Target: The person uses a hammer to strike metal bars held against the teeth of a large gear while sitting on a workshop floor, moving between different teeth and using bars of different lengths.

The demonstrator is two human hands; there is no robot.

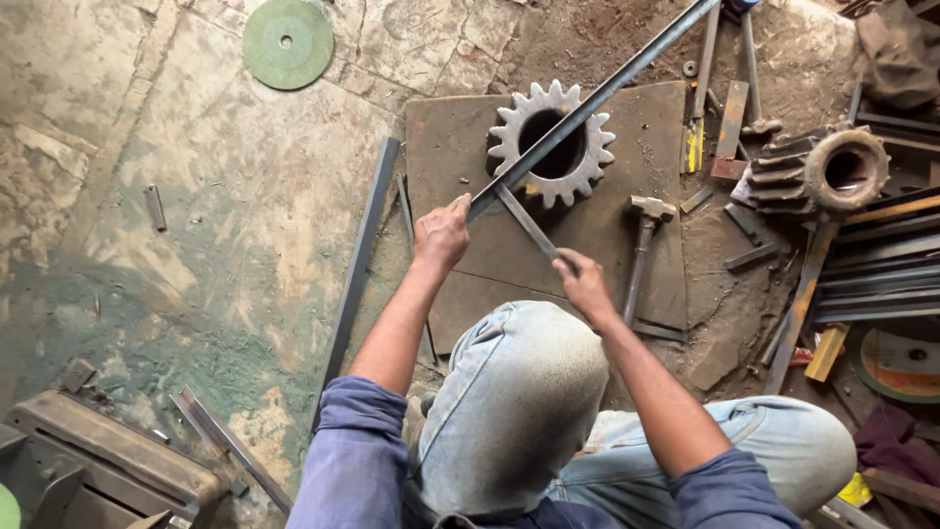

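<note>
My left hand (442,234) grips the near end of a long dark steel bar (607,86) that runs up and right across a toothed gear wheel (551,145). My right hand (583,281) holds a short flat metal strip (526,221) whose far end meets the long bar beside my left hand. Both rest over a rusty steel plate (636,245) lying on the ground. A hammer (641,245) lies on the plate just right of my right hand. My knee in blue jeans is below the hands.
A green grinding disc (288,42) lies top left. A long flat bar (357,269) lies left of the plate. A second, rusty gear (822,169), stacked steel strips (876,264) and scrap pieces crowd the right. A metal machine base (98,470) sits bottom left.
</note>
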